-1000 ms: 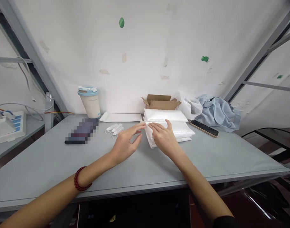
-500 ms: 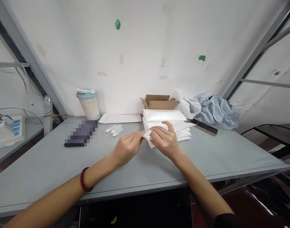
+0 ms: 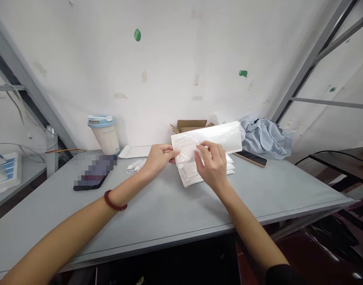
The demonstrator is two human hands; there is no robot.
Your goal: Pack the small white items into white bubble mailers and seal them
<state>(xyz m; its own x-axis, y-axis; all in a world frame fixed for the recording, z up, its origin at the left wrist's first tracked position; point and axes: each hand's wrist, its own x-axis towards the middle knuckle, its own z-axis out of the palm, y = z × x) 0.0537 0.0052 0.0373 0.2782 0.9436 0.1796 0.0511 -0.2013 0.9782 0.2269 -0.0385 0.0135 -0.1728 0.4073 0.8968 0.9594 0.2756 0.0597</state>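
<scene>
Both hands hold a white padded envelope (image 3: 209,139) lifted just above the stack of envelopes (image 3: 207,173) on the grey worktop (image 3: 157,206). The left hand (image 3: 159,157) has its fingers clamped on the envelope's left end; the right hand (image 3: 213,164) pinches its lower edge.

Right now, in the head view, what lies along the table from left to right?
Dark phone → lidded cup → left hand → lifted white padded envelope → right hand → second phone → blue cloth.
</scene>
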